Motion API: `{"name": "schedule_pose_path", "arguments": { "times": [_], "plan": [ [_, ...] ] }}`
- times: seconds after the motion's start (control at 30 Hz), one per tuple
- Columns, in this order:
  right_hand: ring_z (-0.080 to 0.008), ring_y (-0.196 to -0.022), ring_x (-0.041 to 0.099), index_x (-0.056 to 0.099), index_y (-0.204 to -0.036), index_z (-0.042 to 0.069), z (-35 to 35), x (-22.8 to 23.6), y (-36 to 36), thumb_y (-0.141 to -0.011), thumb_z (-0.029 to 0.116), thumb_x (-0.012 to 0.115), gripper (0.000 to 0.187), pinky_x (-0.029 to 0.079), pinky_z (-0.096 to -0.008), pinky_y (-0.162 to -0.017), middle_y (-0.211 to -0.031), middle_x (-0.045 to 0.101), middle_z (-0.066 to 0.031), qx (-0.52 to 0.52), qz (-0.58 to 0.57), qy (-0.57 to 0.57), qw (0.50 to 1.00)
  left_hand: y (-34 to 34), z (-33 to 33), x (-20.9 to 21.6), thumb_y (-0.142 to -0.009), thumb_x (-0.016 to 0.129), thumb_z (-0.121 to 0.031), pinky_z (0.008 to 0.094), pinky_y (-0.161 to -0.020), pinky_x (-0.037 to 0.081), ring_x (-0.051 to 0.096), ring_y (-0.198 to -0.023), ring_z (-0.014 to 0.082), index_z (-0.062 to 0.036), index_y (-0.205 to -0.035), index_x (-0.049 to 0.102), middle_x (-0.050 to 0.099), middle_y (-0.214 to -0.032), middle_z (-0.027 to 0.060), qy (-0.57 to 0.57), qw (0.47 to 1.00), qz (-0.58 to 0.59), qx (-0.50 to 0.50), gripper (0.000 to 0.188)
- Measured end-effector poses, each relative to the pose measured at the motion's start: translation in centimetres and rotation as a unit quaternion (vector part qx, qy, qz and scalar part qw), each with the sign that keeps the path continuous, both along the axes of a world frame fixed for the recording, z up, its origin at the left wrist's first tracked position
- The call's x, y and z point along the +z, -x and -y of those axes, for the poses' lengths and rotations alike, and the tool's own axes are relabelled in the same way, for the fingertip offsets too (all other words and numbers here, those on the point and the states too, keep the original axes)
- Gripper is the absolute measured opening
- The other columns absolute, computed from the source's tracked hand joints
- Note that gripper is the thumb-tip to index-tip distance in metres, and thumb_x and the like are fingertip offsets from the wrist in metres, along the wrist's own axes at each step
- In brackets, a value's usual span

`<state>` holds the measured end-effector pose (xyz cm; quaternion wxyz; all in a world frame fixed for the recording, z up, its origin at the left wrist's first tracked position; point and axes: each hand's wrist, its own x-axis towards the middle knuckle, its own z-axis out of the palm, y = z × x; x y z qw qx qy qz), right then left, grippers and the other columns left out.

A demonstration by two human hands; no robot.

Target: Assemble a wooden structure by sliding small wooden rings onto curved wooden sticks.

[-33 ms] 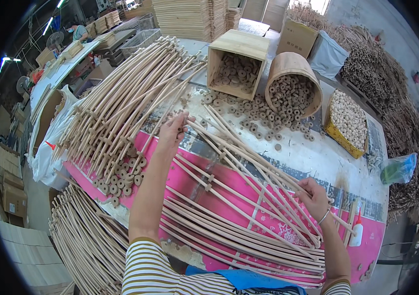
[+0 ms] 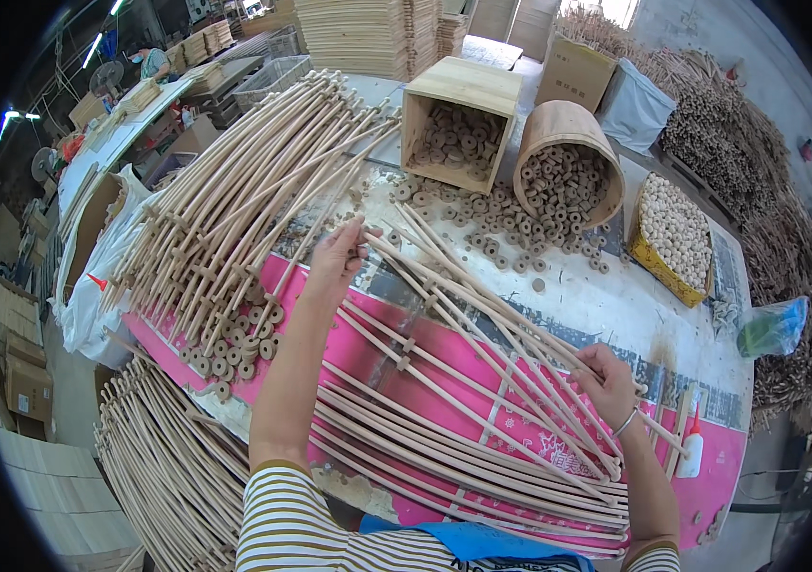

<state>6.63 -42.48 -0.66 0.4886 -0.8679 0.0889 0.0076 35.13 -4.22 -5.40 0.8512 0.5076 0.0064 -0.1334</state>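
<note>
Several long pale wooden rods (image 2: 482, 381), joined by short cross pegs, lie fanned out on a pink table cover (image 2: 711, 496). My left hand (image 2: 337, 255) pinches the far ends of the upper rods near the table's middle. At the right side, my right hand (image 2: 606, 381) closes over the other ends of the same rods. More curved rods (image 2: 444, 458) lie stacked under them near the front edge. Loose wooden rings (image 2: 234, 348) sit just left of my left forearm.
A big heap of rods (image 2: 234, 200) covers the table's left. At the back, a tipped square box (image 2: 458, 119) and a round tub (image 2: 568, 172) spill rings; a yellow basket (image 2: 673, 234) holds beads. A glue bottle (image 2: 692, 453) stands right. Rods (image 2: 167, 467) are piled on the floor.
</note>
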Motion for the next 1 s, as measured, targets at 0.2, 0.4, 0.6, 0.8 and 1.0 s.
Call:
{"name": "schedule_pose_path", "arguments": {
  "times": [0.2, 0.4, 0.6, 0.8, 1.0],
  "plan": [
    [-0.0094, -0.064, 0.065, 0.059, -0.108, -0.002, -4.4, 0.2, -2.2, -0.093, 0.002, 0.064, 0.015, 0.051, -0.0244, -0.060, -0.079, 0.073, -0.0089, -0.014, 0.033, 0.001, 0.999, 8.7, 9.6, 1.5, -0.100, 0.067, -0.031, 0.0171, -0.054, 0.039, 0.053, -0.064, 0.0042, -0.0031, -0.117, 0.063, 0.075, -0.101, 0.0079, -0.124, 0.979, -0.062, -0.152, 0.033],
    [-0.0115, -0.065, 0.068, 0.059, -0.110, -0.001, -2.9, 0.0, -2.3, -0.092, 0.002, 0.066, 0.019, 0.053, -0.0267, -0.061, -0.081, 0.075, -0.0120, -0.025, 0.049, -0.005, 0.998, 7.6, 6.3, 3.0, -0.101, 0.063, -0.031, 0.0193, -0.051, 0.038, 0.046, -0.057, 0.0048, -0.0058, -0.106, 0.071, 0.074, -0.085, 0.0039, -0.217, 0.923, 0.001, -0.319, 0.027],
    [-0.0148, -0.067, 0.069, 0.062, -0.107, 0.001, -1.5, -0.5, -0.5, -0.091, 0.005, 0.068, 0.018, 0.053, -0.0291, -0.063, -0.080, 0.073, -0.0121, -0.064, 0.033, 0.005, 0.997, -1.4, 2.6, 8.7, -0.092, 0.071, -0.021, 0.0240, -0.059, 0.045, 0.059, -0.066, 0.0078, -0.0082, -0.092, 0.074, 0.072, -0.078, 0.0003, -0.330, 0.913, 0.240, 0.001, 0.013],
    [-0.0290, -0.078, 0.071, 0.064, -0.104, 0.000, -3.6, -1.7, 0.5, -0.089, 0.006, 0.069, 0.017, 0.055, -0.0340, -0.071, -0.089, 0.072, -0.0152, 0.004, 0.061, 0.116, 0.991, -10.5, 3.3, 0.7, -0.078, 0.082, -0.029, 0.0449, -0.081, 0.055, 0.070, -0.091, 0.0323, -0.0173, -0.099, 0.076, 0.074, -0.092, 0.0098, -0.677, 0.631, 0.372, -0.075, 0.025],
    [-0.0292, -0.080, 0.069, 0.066, -0.101, 0.001, -2.6, -0.5, 1.6, -0.087, 0.002, 0.069, 0.014, 0.055, -0.0339, -0.070, -0.088, 0.069, -0.0158, -0.019, 0.057, 0.166, 0.984, -10.5, 5.1, -3.3, -0.065, 0.087, -0.035, 0.0452, -0.076, 0.058, 0.072, -0.087, 0.0328, -0.0120, -0.085, 0.074, 0.074, -0.089, 0.0115, -0.739, 0.548, 0.350, -0.176, 0.034]
  ]
}}
